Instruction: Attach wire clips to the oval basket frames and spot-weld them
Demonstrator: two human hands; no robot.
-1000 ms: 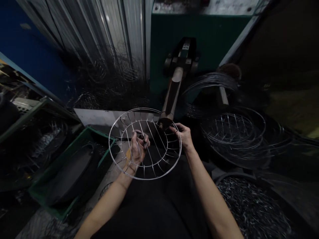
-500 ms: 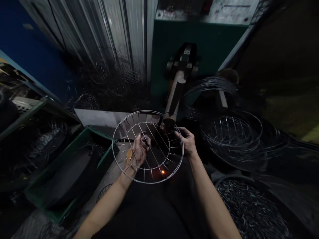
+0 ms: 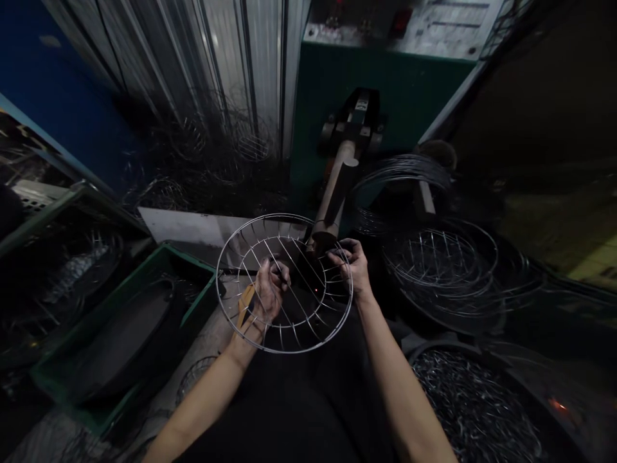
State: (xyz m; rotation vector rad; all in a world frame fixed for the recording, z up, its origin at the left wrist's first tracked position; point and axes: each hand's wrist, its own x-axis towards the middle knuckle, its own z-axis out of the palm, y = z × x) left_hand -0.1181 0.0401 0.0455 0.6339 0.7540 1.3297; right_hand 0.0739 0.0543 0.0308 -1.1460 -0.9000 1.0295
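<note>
A round wire basket point(image 3: 284, 326) with two rings, short ribs and parallel cross wires is tilted in front of me, its far right side at the tip of the machine's arm point(image 3: 332, 199). My left hand point(image 3: 272, 283) is closed behind the cross wires; what its curled fingers grip is too dark to make out. My right hand point(image 3: 351, 260) is pinched at the basket's right side, close to the arm's tip, and anything small between its fingertips is hidden. A tiny red spark point(image 3: 316, 290) shows inside the basket.
Stacked wire baskets point(image 3: 436, 257) lie at the right, below a wire coil point(image 3: 405, 168). Small metal pieces point(image 3: 477, 399) fill a tub at the lower right. At the left stands a green crate point(image 3: 103, 421). The green machine body point(image 3: 405, 77) rises behind, beside corrugated sheeting point(image 3: 216, 51).
My right hand has moved slightly left, nearer the arm's tip. The bright spark low in the basket is gone; a small one shows higher, and another glows at the lower right.
</note>
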